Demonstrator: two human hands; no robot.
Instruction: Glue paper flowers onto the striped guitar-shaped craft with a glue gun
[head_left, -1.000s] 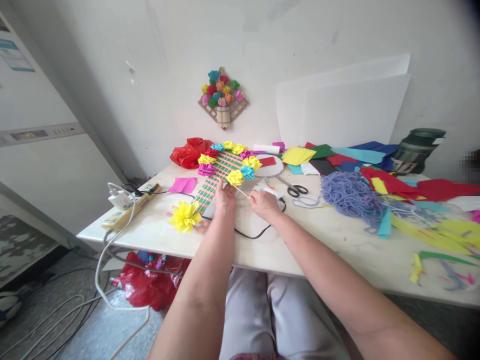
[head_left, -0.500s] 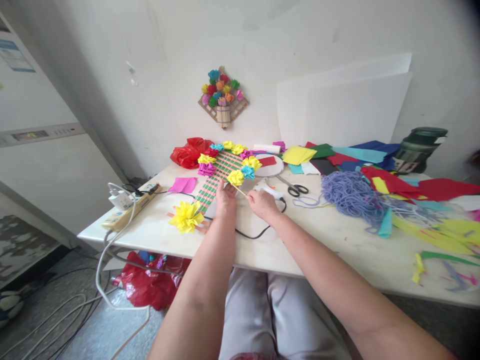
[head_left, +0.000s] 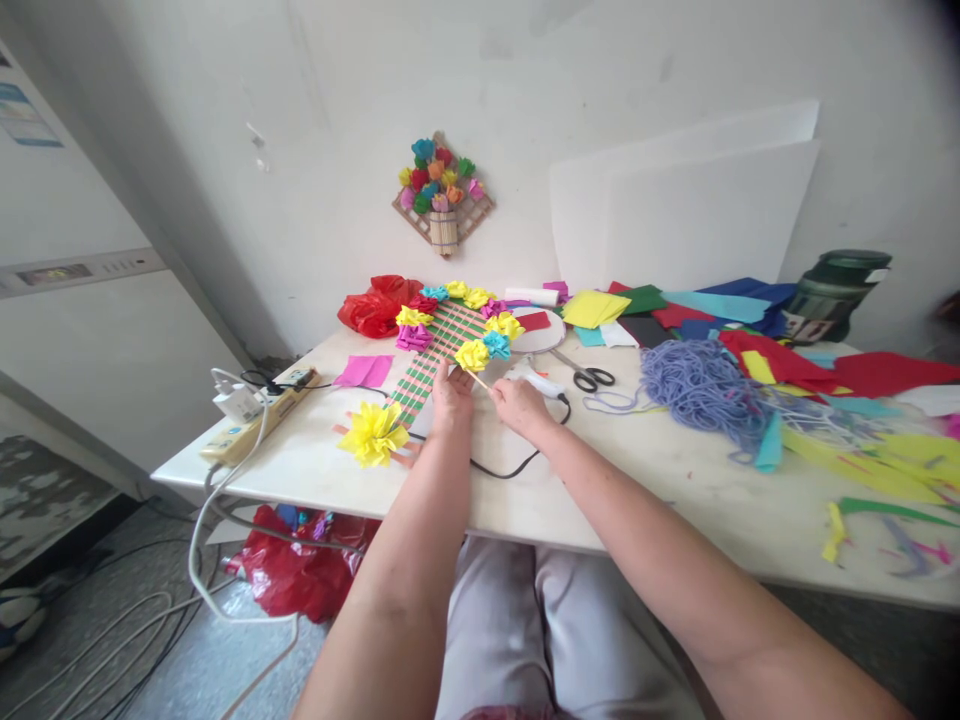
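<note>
A green and pink woven panel [head_left: 420,380] lies on the table, trimmed with yellow, blue, red and magenta crepe-paper flowers. My left hand [head_left: 454,400] is palm up at the panel's right edge, gripping it just below a yellow paper flower [head_left: 472,355]; its fingertips are partly hidden. In my right hand [head_left: 523,408] a thin wooden stick [head_left: 481,381] is pinched, its far end touching or close to that flower. A bigger yellow paper flower [head_left: 373,434] sits at the panel's near end. Behind my right hand lies a white glue gun [head_left: 546,382], partly covered.
Scissors [head_left: 594,379] and a tangle of purple yarn [head_left: 694,395] lie to the right, with coloured paper sheets [head_left: 596,309] behind. A power strip [head_left: 259,420] stands at the left edge. A black cord [head_left: 510,473] loops near my wrists. A dark green jar [head_left: 832,300] stands back right.
Both hands, the stick and the panel stay practically where they were. Only the camera view has shifted slightly.
</note>
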